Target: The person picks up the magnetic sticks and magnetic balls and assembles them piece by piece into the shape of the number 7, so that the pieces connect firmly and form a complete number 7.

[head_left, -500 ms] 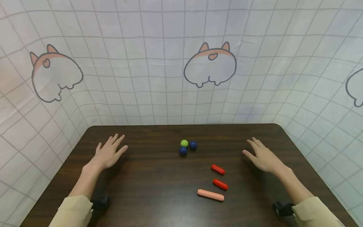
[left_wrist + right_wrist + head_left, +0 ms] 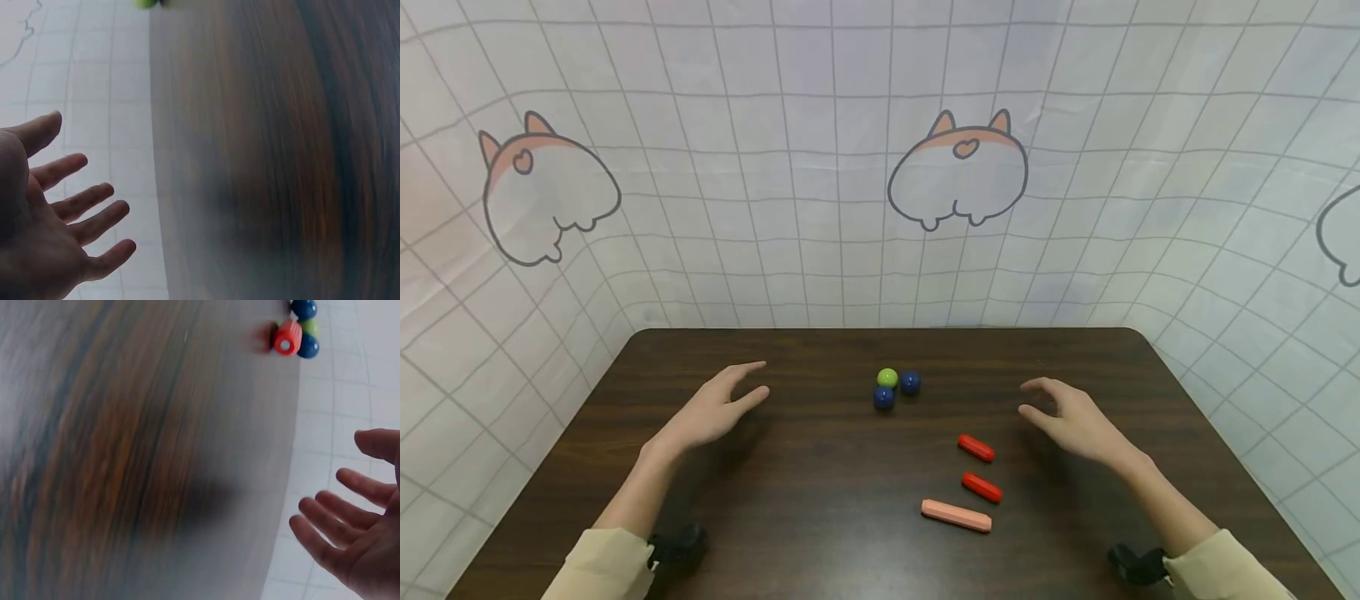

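My left hand (image 2: 703,414) hovers over the left part of the table, fingers loosely extended toward the middle and holding nothing. On the other side, my right hand (image 2: 1075,421) is held above the table with relaxed, slightly bent fingers, also bare. Between them sit a green ball (image 2: 887,378) and two dark blue balls, one in front (image 2: 883,398) and one to the right (image 2: 911,382). Nearest my right hand lie two short red sticks, a farther one (image 2: 976,448) and a nearer one (image 2: 982,487). A longer orange stick (image 2: 957,516) rests in front of them.
The dark wood table (image 2: 805,467) has rounded far corners. Behind it and along both sides hangs a white gridded curtain (image 2: 737,208) with dog drawings. A black wrist strap with a camera sits at each cuff.
Both hands have moved inward toward the middle of the table, and their spread fingers have come closer together. The balls and sticks have stayed in place.
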Demonstrator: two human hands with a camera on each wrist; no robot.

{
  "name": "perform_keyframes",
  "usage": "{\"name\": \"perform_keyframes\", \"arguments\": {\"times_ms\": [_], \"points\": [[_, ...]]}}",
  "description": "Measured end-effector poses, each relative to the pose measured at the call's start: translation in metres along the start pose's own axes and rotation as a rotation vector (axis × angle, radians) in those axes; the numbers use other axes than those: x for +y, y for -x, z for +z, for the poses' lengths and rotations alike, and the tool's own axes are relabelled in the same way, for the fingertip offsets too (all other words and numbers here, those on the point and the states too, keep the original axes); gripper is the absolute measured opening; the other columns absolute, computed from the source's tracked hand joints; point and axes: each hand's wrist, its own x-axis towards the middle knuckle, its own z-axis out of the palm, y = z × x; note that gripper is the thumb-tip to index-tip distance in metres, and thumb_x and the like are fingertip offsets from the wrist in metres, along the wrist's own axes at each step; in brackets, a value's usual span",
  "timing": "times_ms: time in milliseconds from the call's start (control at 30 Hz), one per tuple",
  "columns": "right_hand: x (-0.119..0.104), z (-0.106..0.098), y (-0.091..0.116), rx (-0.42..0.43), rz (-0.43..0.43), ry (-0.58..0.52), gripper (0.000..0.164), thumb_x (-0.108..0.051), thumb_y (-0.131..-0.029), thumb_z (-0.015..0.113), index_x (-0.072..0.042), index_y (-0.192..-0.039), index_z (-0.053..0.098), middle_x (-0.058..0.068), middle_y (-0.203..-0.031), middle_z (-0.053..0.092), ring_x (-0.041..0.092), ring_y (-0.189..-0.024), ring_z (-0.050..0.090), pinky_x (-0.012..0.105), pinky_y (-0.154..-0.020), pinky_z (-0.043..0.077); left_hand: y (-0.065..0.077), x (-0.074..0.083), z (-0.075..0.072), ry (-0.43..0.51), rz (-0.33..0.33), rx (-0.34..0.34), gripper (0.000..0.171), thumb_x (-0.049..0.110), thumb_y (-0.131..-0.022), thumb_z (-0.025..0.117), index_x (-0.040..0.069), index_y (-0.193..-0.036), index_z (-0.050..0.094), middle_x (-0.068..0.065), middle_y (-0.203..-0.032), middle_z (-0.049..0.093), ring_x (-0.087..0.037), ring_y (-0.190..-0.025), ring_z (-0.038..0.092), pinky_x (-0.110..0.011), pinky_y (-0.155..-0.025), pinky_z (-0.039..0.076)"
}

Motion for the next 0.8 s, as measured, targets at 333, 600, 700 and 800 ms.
{"name": "perform_keyframes", "arguments": {"times_ms": [333, 600, 700, 800], "points": [[-0.014, 0.013, -0.003, -0.038, 0.0, -0.099, 0.031, -0.023, -0.103, 0.066, -0.002, -0.126, 0.065, 0.005, -0.115, 0.07, 0.029, -0.108, 0.066, 0.05, -0.088, 0.053, -0.006, 0.022, 0.021, 0.097, -0.004, -0.02, 0.05, 0.04, -0.107, 0.055, 0.01, -0.147, 0.051, -0.018, -0.145, 0.053, -0.039, -0.131, 0.05, -0.061, -0.102, 0.041], [-0.015, 0.021, -0.007, -0.095, -0.022, -0.125, 0.03, -0.022, -0.101, 0.067, -0.002, -0.124, 0.065, 0.008, -0.116, 0.07, 0.028, -0.106, 0.066, 0.046, -0.088, 0.054, -0.012, 0.033, 0.034, 0.159, -0.067, -0.023, 0.046, 0.036, -0.107, 0.058, 0.007, -0.142, 0.056, -0.014, -0.137, 0.06, -0.038, -0.127, 0.053, -0.058, -0.098, 0.045], [-0.016, 0.024, -0.009, -0.119, -0.029, -0.142, 0.03, -0.021, -0.099, 0.07, -0.002, -0.122, 0.066, 0.007, -0.114, 0.07, 0.024, -0.102, 0.066, 0.041, -0.085, 0.054, -0.016, 0.036, 0.04, 0.209, -0.105, -0.032, 0.043, 0.033, -0.105, 0.061, 0.007, -0.14, 0.059, -0.012, -0.136, 0.06, -0.035, -0.125, 0.055, -0.055, -0.097, 0.046], [-0.018, 0.028, -0.011, -0.141, -0.044, -0.158, 0.029, -0.021, -0.098, 0.072, -0.002, -0.12, 0.067, 0.002, -0.109, 0.069, 0.019, -0.097, 0.066, 0.036, -0.081, 0.053, -0.02, 0.038, 0.046, 0.263, -0.138, -0.041, 0.041, 0.03, -0.104, 0.064, 0.006, -0.137, 0.061, -0.011, -0.133, 0.063, -0.032, -0.116, 0.06, -0.05, -0.093, 0.049]]}}
